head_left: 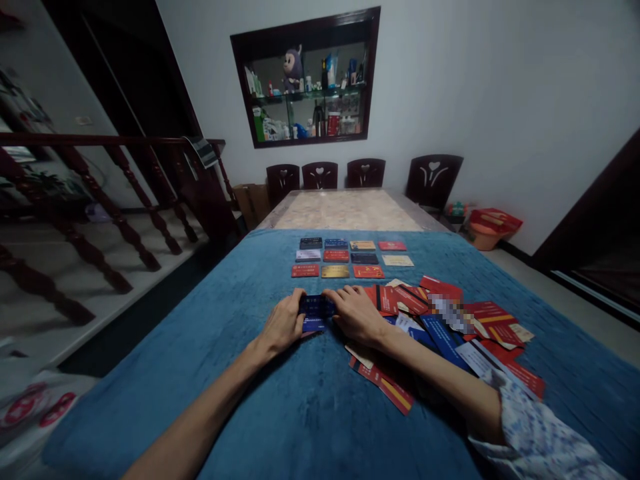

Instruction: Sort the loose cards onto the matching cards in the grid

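Patterned sleeve [540,433] lies nearest; left hand [285,321] and right hand [354,315], fingers curled nearly closed, pinch a blue card [313,309] at its ends, nearer than the rowed cards [336,255]; squaring it seems in hand; setting it down would call for loosened fingers.

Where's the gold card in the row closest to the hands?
In the head view, the gold card lies between the left red card and right red card, just beyond the right hand.
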The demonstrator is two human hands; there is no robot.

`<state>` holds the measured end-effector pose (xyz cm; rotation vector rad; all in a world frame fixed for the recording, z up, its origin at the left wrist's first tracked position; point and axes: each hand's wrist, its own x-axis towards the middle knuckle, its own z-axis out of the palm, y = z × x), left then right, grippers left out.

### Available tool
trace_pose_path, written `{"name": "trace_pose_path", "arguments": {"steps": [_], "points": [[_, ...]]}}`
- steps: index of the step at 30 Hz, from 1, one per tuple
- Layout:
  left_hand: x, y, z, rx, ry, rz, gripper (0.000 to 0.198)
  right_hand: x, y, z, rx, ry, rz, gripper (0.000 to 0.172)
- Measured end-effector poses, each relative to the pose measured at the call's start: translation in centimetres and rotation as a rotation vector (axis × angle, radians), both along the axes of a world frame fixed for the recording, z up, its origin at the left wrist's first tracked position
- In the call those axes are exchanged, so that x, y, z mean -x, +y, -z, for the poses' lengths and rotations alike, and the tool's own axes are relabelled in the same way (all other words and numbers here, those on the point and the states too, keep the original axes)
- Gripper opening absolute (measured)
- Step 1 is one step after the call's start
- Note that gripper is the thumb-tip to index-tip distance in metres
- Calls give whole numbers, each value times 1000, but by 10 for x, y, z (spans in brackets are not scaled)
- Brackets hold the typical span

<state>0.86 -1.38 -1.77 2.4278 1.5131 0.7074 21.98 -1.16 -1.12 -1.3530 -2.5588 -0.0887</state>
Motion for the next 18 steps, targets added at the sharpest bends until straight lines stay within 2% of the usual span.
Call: {"name": "trace_pose_path", "arguments": {"steps": [11,18], "points": [[5,8,9,-59,-51,64,43,-1,-1,-3,5,0,-7,55],[9,12,11,-21,-85,83,51,-6,4,-2,37,17,-36,55]]}}
